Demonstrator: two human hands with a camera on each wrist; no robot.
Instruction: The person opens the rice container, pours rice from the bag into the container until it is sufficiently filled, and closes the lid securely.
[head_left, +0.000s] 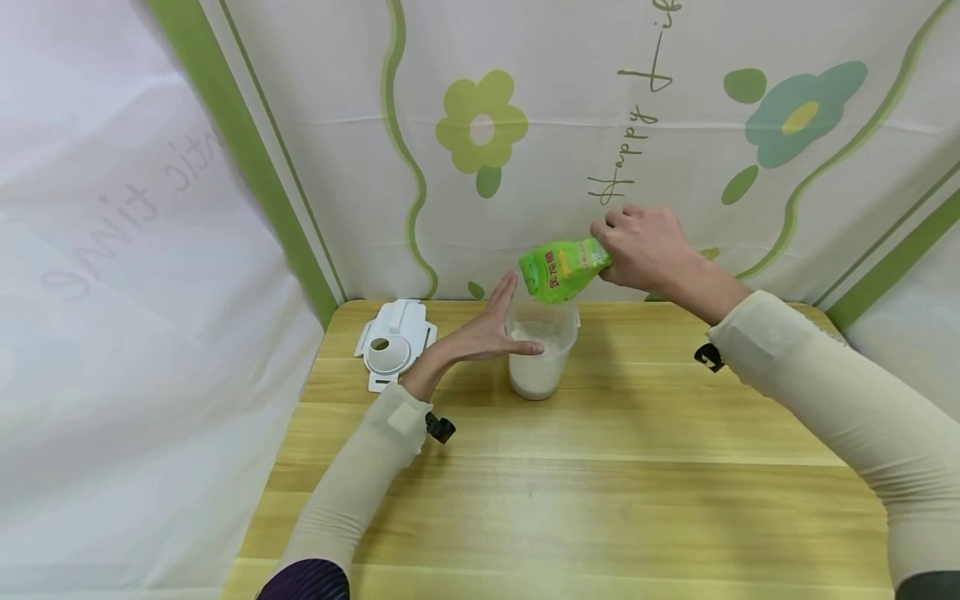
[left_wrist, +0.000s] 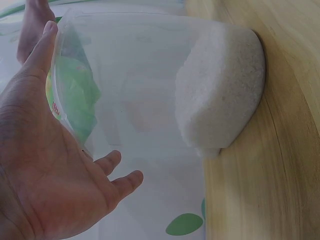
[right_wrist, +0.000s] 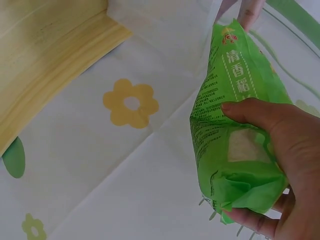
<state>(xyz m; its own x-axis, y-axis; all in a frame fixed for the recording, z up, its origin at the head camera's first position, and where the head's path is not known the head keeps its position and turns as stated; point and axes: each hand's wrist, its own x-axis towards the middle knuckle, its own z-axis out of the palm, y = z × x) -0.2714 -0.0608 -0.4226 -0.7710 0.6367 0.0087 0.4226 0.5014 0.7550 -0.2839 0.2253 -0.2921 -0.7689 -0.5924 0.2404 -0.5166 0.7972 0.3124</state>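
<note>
A clear plastic container (left_wrist: 140,65) stands upright on the table, with white rice (left_wrist: 222,85) in its lower part. My right hand (head_left: 641,246) grips a green rice bag (head_left: 562,268) by its bottom end, holding it tilted with the mouth down over the container's top. In the right wrist view the thumb presses on the bag's printed side (right_wrist: 235,90), beside a small see-through window. My left hand (head_left: 483,329) is spread beside the container's rim, its thumb and fingers stretched out around the upper wall.
To the left of the container, a white plastic lid (head_left: 397,333) with a round raised part and a hole lies at the table's back edge. A white cloth (head_left: 555,125) with printed flowers hangs right behind the wooden table (head_left: 600,500).
</note>
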